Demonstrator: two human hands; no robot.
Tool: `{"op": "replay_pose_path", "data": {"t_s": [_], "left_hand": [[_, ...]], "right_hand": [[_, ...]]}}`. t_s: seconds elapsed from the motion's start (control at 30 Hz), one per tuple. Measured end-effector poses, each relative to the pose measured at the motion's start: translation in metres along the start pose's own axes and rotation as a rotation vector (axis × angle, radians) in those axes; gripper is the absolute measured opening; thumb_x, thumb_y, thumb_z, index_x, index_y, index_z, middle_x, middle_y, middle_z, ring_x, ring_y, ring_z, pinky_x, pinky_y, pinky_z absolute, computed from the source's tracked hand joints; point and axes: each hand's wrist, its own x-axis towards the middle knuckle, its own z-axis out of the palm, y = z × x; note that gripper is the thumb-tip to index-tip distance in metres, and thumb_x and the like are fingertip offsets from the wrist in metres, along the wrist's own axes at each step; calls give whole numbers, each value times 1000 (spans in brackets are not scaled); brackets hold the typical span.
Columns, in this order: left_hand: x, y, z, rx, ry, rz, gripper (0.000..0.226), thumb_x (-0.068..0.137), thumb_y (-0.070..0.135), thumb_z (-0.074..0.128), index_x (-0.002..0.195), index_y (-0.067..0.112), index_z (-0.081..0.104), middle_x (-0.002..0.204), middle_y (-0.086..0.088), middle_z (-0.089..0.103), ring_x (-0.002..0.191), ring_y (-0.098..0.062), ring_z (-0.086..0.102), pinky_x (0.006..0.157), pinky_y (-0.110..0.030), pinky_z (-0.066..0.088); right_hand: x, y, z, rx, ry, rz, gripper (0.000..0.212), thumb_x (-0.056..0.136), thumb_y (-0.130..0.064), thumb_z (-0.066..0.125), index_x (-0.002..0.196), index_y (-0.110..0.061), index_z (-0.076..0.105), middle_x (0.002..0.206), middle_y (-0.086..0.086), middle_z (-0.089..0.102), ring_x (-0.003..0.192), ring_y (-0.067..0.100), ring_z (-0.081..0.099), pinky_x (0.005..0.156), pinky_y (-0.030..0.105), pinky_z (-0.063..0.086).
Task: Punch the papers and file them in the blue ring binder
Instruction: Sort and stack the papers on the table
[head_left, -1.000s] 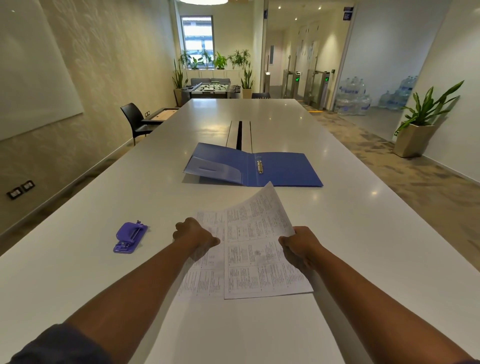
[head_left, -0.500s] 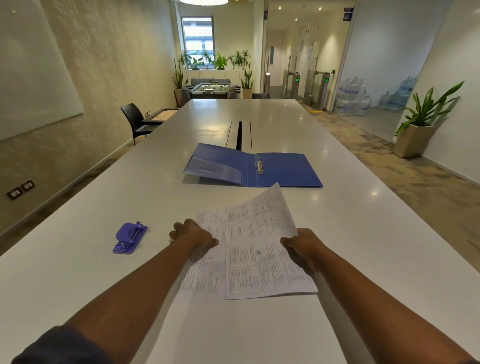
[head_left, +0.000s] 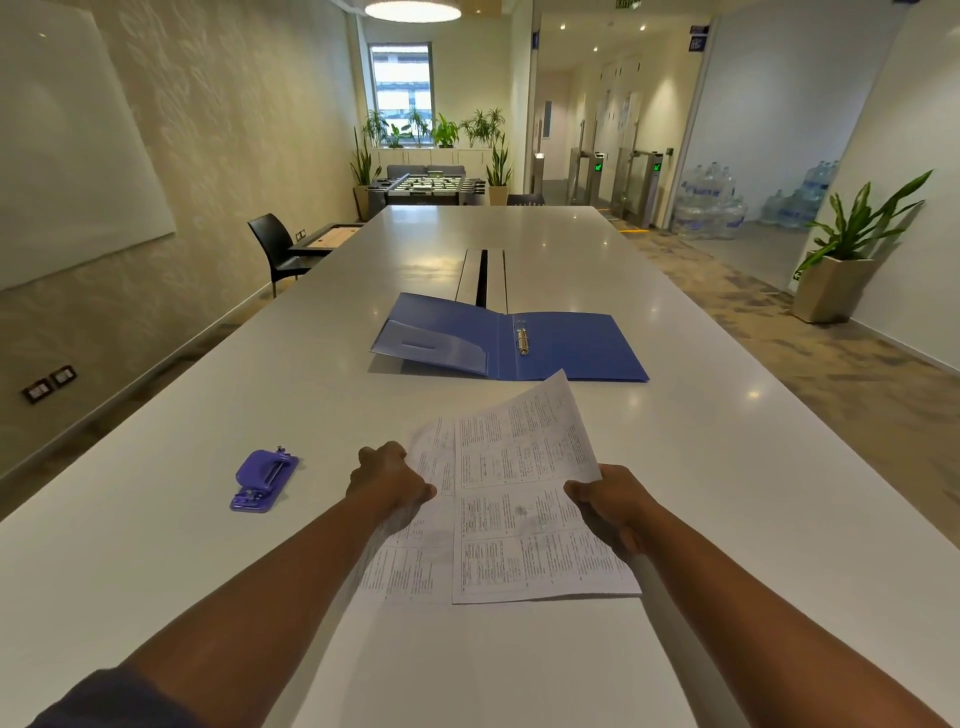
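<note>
Holding the papers in the middle with your left hand and right hand gripping their sides, you are keeping the purple punch at lower left, nearer your left hand.

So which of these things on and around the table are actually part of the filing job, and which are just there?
Part of the job:
- papers, held by the left hand and right hand
- purple hole punch
- blue ring binder, lying open

Just there:
- black chair
- potted plant
- foosball table
- water bottles
</note>
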Motion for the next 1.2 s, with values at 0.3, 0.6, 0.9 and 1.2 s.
{"op": "replay_pose_path", "data": {"t_s": [0.3, 0.6, 0.9, 1.2], "left_hand": [[-1, 12, -36, -380, 42, 41, 86, 78, 5, 82, 147, 7, 32, 139, -16, 52, 125, -34, 55, 86, -31, 45], [-27, 48, -78, -126, 216, 374, 23, 94, 17, 60, 114, 9, 67, 106, -8, 68, 85, -22, 59, 67, -29, 42], [-65, 90, -89, -298, 39, 496, 18, 95, 19, 54, 99, 10, 70, 93, -10, 70, 79, -25, 68, 67, -41, 61], [-75, 109, -53, -451, -83, 435, 22, 101, 21, 53, 99, 6, 68, 92, -6, 70, 77, -22, 69, 63, -28, 57]], "right_hand": [[-1, 2, -3, 90, -46, -13, 26, 98, -4, 60, 125, -2, 62, 116, 16, 72, 101, 38, 72, 72, 41, 62], [-8, 0, -3, 257, -53, -11, 35, 100, 2, 55, 135, 4, 55, 126, 23, 67, 110, 43, 67, 81, 45, 59], [-11, -8, 5, 332, -97, -77, 35, 99, 2, 55, 134, -3, 57, 124, 20, 69, 108, 40, 69, 87, 50, 59], [-37, -39, 26, 235, -190, -291, 22, 103, -21, 58, 124, -22, 62, 112, 5, 75, 96, 27, 76, 70, 32, 60]]}}
